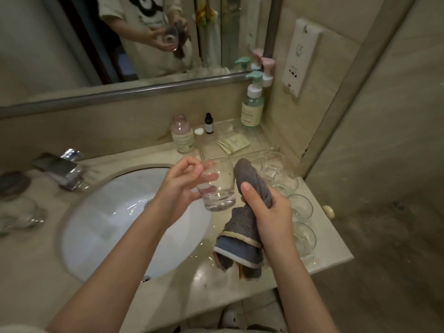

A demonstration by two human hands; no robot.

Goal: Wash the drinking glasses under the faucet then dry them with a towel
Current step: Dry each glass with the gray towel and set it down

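My left hand grips a clear drinking glass upright above the right rim of the white sink. Just right of the glass, my right hand holds a grey towel bunched up, its beige-edged end hanging over the counter. The towel's top stands beside the glass rim. Several more clear glasses stand in a row along the counter's right edge. The chrome faucet is at the sink's far left, and I see no water running.
Other glassware sits left of the sink. A clear bottle, a small dark dropper bottle, a green pump bottle and sachets on a clear tray line the back. A wall stands close on the right. The counter looks wet.
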